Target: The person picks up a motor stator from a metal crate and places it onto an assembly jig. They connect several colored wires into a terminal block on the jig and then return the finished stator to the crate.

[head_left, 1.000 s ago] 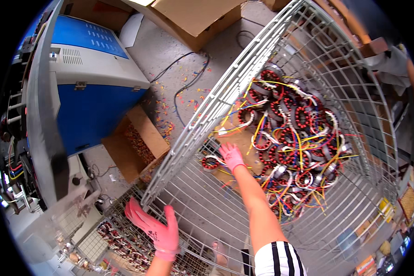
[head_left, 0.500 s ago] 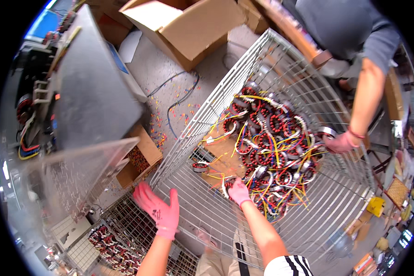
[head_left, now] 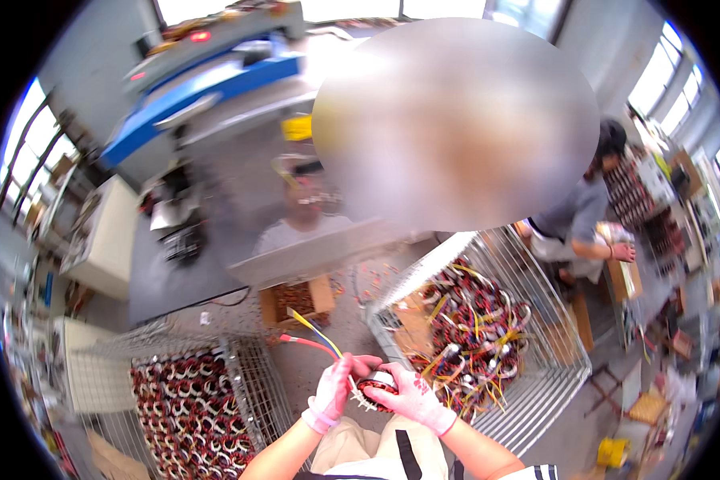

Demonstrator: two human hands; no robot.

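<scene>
In front of my body I hold a motor stator [head_left: 376, 387], a metal ring with dark red copper windings and white-wrapped leads. My right hand [head_left: 418, 398], in a pink glove, is closed round its right side. My left hand [head_left: 333, 390], gloved in pink too, is closed at its left side, on the lead wires [head_left: 315, 339]. Their red, yellow and blue ends stick up beyond my left fingers. To the right stands a wire basket [head_left: 546, 392] holding a tangled heap of stators [head_left: 476, 336].
At the lower left, another wire basket [head_left: 266, 384] holds stators in rows. A cardboard box [head_left: 326, 293] with small bits lies below a dark worktable [head_left: 192, 284] with a clear panel [head_left: 320, 254]. A co-worker [head_left: 572, 220] is beyond the right basket. A blurred oval hides the upper middle.
My right hand has brought a stator out of the basket to my body. My left hand, spread before, has closed on its wires. The view has tilted up; the co-worker's hand has left the basket.
</scene>
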